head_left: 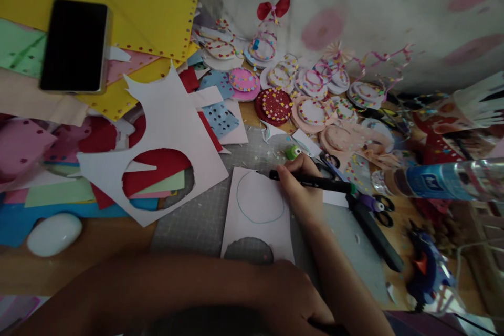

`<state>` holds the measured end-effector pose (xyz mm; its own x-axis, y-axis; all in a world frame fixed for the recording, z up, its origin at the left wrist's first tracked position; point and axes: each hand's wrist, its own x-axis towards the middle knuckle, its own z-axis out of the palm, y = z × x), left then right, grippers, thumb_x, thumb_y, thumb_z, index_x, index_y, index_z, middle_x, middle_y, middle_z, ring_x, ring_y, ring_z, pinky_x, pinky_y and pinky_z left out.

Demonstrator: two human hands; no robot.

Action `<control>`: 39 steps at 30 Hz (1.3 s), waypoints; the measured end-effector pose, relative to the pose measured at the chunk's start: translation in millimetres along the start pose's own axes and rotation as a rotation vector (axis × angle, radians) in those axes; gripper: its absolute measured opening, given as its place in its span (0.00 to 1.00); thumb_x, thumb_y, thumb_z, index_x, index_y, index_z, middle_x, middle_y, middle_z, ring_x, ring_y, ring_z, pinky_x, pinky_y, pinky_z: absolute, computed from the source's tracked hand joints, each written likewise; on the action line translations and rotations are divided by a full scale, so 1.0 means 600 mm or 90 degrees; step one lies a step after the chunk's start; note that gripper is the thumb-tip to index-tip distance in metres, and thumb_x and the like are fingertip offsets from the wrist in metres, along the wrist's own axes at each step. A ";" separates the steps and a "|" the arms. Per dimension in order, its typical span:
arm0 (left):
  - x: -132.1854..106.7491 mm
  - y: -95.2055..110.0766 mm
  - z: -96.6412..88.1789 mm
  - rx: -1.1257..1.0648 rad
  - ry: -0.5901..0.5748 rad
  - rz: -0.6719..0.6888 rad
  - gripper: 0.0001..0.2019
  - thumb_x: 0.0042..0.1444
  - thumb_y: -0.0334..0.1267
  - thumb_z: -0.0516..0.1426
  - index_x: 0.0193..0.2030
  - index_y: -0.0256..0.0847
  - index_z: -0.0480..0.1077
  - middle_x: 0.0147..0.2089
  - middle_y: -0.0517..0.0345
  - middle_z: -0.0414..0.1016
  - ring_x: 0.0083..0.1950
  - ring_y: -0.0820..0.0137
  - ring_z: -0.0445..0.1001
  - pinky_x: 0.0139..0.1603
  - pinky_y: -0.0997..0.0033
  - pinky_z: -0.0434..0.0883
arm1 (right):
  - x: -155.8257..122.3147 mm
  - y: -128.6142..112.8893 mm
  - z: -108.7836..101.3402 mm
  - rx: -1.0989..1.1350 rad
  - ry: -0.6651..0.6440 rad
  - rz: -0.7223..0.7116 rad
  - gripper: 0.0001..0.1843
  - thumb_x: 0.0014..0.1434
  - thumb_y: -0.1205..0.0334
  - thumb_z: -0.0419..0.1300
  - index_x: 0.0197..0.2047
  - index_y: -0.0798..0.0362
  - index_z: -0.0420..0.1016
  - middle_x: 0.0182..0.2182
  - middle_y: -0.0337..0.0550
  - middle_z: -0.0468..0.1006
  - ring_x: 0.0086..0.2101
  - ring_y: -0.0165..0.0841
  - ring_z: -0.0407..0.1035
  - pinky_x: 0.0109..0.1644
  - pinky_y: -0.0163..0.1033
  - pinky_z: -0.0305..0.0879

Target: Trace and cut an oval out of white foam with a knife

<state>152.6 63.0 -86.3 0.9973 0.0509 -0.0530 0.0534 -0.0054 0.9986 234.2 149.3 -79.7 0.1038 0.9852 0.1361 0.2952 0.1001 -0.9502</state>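
Note:
My right hand [302, 189] is closed around a black marker pen [331, 183] with a green end. Its tip points left, close to the top of a thin green circle outline on a white sheet of paper [258, 231]. A round cut-out edge shows lower on the same sheet. My left hand [293, 294] rests by the sheet's lower edge, its forearm crossing from the left; its fingers are mostly hidden. Under the paper lies a grey cutting mat [197, 231]. To the left is a larger white sheet [173, 115] with round holes cut out.
Decorated paper hats [277, 106] crowd the wall side. Coloured sheets and a black phone [74, 46] lie left, with a white mouse-shaped object [54, 234]. On the right are a water bottle [437, 181], a blue glue gun [429, 268], scissors [384, 210] and a green punch [293, 153].

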 end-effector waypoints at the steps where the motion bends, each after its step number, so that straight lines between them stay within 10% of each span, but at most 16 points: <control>1: 0.001 0.000 0.000 -0.003 0.000 -0.001 0.25 0.58 0.52 0.58 0.18 0.40 0.57 0.16 0.68 0.57 0.21 0.75 0.58 0.25 0.74 0.55 | 0.000 0.001 0.001 -0.009 0.006 -0.006 0.15 0.54 0.61 0.62 0.23 0.50 0.59 0.19 0.32 0.64 0.22 0.27 0.58 0.27 0.35 0.56; 39: -0.001 -0.001 0.003 0.002 -0.008 -0.029 0.24 0.57 0.55 0.57 0.20 0.40 0.58 0.18 0.67 0.59 0.24 0.75 0.61 0.28 0.75 0.57 | 0.007 0.006 -0.015 -0.058 0.041 0.007 0.16 0.53 0.63 0.59 0.20 0.50 0.55 0.17 0.31 0.57 0.21 0.27 0.51 0.27 0.36 0.49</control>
<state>151.9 61.3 -86.8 0.9944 0.0394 -0.0979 0.0983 -0.0073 0.9951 244.0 152.4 -79.9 0.1673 0.9750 0.1459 0.3789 0.0730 -0.9225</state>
